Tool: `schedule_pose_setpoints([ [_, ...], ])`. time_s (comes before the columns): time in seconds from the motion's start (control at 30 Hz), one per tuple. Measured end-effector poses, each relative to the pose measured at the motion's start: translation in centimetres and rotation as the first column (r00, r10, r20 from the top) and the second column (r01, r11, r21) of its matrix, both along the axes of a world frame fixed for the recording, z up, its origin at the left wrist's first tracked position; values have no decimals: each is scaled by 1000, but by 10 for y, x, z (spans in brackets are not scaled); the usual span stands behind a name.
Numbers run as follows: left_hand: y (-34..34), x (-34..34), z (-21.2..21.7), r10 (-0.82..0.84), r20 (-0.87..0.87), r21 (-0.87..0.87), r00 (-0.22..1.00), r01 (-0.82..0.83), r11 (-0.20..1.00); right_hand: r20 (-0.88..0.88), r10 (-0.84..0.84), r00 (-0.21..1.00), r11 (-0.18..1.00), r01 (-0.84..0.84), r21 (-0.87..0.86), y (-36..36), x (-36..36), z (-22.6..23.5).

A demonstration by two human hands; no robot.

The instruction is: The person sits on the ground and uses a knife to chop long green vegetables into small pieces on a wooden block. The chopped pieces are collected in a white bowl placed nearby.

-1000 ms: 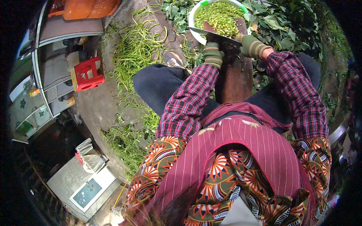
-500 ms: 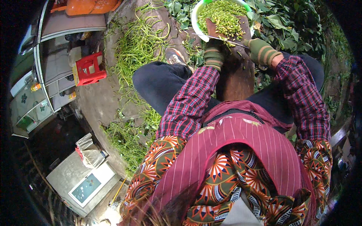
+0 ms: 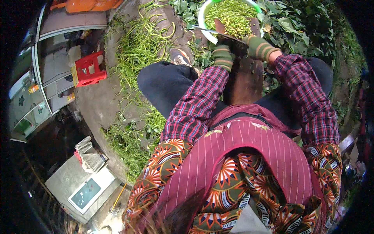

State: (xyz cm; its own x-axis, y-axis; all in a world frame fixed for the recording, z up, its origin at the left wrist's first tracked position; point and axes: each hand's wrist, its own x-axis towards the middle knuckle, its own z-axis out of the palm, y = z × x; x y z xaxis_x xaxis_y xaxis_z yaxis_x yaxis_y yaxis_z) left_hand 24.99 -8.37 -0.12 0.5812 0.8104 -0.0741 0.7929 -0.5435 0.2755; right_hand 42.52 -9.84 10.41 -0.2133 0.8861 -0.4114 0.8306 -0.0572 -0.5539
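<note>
My right hand (image 3: 260,48), in a green glove with tan stripes, is closed round the handle end of a knife (image 3: 233,39). The blade points left, its dark flat turned toward me, above a long brown wooden board (image 3: 244,84). My left hand (image 3: 223,56), gloved alike, lies at the board's left edge, close under the blade. Its fingers are hidden, so what they hold does not show. The board's far end reaches over a white and green basin (image 3: 201,18) heaped with chopped green bean pieces (image 3: 233,16).
Long green beans (image 3: 142,48) lie spread on the ground to the left. Leafy greens (image 3: 288,25) are piled behind and right of the basin. A red plastic stool (image 3: 89,70) stands by a glass-fronted cabinet (image 3: 72,39). My bent knees (image 3: 163,84) flank the board.
My right hand has shifted slightly left, and the knife has turned from nearly edge-on to show its flat. My left hand has barely moved.
</note>
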Motion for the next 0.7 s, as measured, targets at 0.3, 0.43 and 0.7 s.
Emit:
schedule_pose_setpoints([
  [0.3, -1, -2, 58, 284, 100, -16, 954, -284, 959, 35, 56, 998, 998, -55, -10, 1, 1, -1],
  [0.43, 13, -2, 57, 269, 12, -32, 963, -268, 963, 67, 79, 995, 996, -76, -40, 4, 4, -10],
  [0.7, 4, 9, 59, 138, 101, -50, 985, -134, 990, -30, -128, 991, 990, 127, -55, 4, 16, 4],
])
